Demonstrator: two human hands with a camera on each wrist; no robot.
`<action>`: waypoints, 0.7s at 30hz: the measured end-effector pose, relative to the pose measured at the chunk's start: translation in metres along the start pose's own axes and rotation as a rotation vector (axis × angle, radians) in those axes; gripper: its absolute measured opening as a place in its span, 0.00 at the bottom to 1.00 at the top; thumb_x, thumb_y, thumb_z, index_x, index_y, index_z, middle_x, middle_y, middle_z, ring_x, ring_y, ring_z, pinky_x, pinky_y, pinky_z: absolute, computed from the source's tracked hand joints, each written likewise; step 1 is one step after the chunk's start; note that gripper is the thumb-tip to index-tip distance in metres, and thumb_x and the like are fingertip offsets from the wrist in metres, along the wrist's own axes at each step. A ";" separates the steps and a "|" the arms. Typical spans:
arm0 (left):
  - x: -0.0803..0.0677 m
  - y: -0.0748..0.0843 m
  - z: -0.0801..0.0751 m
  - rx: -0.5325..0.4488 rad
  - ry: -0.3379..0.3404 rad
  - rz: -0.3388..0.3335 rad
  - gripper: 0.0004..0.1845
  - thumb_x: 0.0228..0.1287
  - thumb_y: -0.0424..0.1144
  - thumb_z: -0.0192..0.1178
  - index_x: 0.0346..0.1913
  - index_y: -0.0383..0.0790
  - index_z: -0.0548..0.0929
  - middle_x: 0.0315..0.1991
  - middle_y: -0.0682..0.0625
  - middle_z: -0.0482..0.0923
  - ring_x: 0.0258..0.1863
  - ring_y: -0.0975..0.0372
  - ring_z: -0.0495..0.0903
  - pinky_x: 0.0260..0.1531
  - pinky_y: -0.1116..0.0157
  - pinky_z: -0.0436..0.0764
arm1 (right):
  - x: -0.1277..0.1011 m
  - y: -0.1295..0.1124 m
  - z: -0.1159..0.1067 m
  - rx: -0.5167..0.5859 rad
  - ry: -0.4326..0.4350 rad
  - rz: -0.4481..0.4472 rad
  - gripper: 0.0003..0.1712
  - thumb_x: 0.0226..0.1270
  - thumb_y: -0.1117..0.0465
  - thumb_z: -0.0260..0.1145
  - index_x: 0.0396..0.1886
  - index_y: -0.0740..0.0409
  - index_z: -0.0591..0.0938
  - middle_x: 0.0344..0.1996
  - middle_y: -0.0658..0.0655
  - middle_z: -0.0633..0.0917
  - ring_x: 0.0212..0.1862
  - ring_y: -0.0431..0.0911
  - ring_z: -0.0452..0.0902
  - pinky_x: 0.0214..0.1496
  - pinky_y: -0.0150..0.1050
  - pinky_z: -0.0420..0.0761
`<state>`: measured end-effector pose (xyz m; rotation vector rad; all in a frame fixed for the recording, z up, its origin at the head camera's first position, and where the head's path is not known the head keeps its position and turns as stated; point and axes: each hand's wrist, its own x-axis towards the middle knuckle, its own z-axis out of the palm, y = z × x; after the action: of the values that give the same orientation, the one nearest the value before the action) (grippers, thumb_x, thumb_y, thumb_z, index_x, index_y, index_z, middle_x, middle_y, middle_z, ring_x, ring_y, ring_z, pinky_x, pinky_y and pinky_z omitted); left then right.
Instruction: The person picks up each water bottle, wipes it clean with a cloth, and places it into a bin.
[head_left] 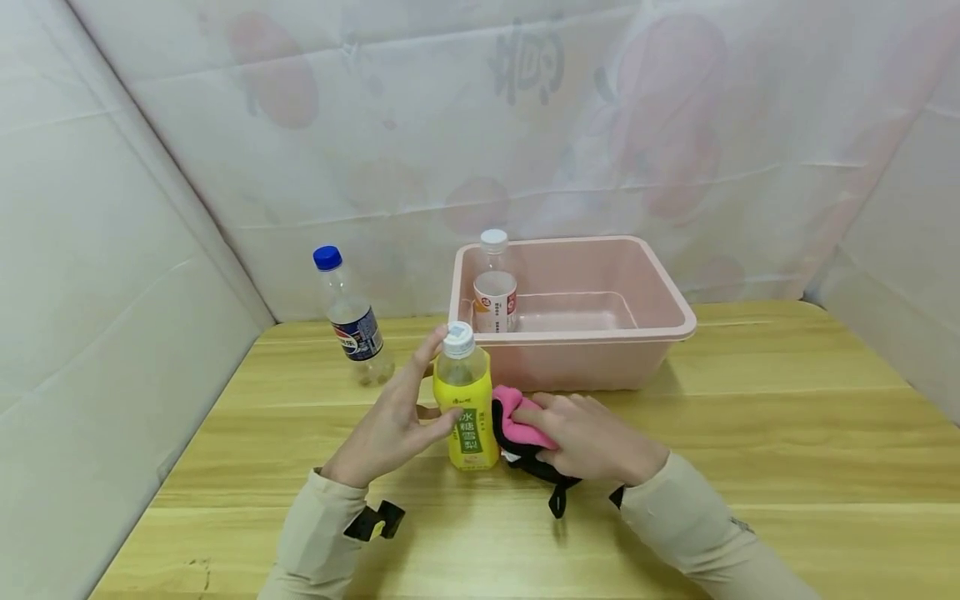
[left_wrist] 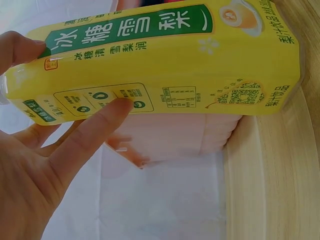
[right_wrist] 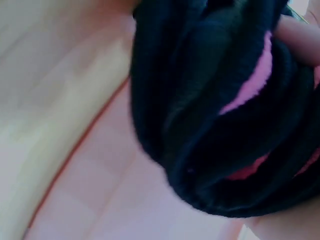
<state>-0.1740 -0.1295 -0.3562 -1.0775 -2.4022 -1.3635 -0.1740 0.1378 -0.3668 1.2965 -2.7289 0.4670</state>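
Observation:
A yellow-labelled drink bottle [head_left: 467, 404] with a white cap stands upright on the wooden table [head_left: 750, 467]. My left hand [head_left: 397, 421] holds it from the left, thumb on the label [left_wrist: 112, 112] and a finger up by the cap. My right hand [head_left: 588, 437] grips a bunched pink and black cloth [head_left: 517, 429] and holds it against the bottle's right side. In the right wrist view the dark cloth [right_wrist: 220, 115] fills the frame, with pink showing in its folds.
A pink plastic tub [head_left: 660, 287] stands behind the bottle, with a clear white-capped bottle [head_left: 495, 287] upright inside its left end. A blue-capped clear bottle [head_left: 351, 321] stands at the back left. White sheeting walls in the table.

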 end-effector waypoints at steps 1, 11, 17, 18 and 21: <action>0.000 0.000 0.000 0.002 -0.001 -0.001 0.51 0.61 0.19 0.64 0.80 0.44 0.46 0.73 0.31 0.57 0.57 0.36 0.73 0.35 0.64 0.89 | -0.001 0.000 -0.001 -0.006 0.045 -0.010 0.23 0.52 0.69 0.78 0.48 0.56 0.82 0.33 0.49 0.78 0.28 0.41 0.72 0.29 0.37 0.78; 0.000 0.002 -0.001 -0.008 -0.001 0.004 0.52 0.60 0.19 0.64 0.80 0.43 0.45 0.74 0.30 0.56 0.58 0.35 0.72 0.34 0.64 0.89 | 0.004 0.000 -0.009 0.094 0.522 -0.183 0.29 0.51 0.75 0.76 0.56 0.66 0.81 0.45 0.60 0.82 0.34 0.46 0.78 0.35 0.41 0.86; 0.001 0.002 -0.001 -0.017 0.001 0.008 0.52 0.59 0.19 0.65 0.80 0.42 0.46 0.74 0.31 0.55 0.59 0.37 0.72 0.34 0.65 0.88 | 0.006 -0.001 -0.010 0.134 0.548 -0.201 0.30 0.49 0.77 0.76 0.56 0.66 0.81 0.47 0.61 0.82 0.36 0.46 0.79 0.38 0.43 0.87; 0.001 0.002 0.000 -0.017 0.001 0.008 0.52 0.60 0.19 0.64 0.80 0.42 0.46 0.75 0.31 0.55 0.59 0.36 0.72 0.35 0.64 0.88 | 0.006 -0.001 -0.010 0.137 0.541 -0.196 0.30 0.49 0.77 0.76 0.56 0.66 0.81 0.47 0.60 0.82 0.36 0.46 0.79 0.38 0.43 0.87; 0.000 0.001 0.000 -0.012 0.003 0.009 0.51 0.61 0.19 0.63 0.80 0.43 0.45 0.74 0.31 0.56 0.58 0.36 0.72 0.35 0.64 0.88 | 0.005 -0.001 -0.010 0.145 0.516 -0.173 0.30 0.50 0.76 0.77 0.56 0.67 0.80 0.47 0.61 0.82 0.37 0.47 0.79 0.39 0.43 0.87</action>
<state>-0.1732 -0.1287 -0.3554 -1.0874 -2.3873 -1.3777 -0.1774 0.1367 -0.3562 1.2180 -2.1747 0.8570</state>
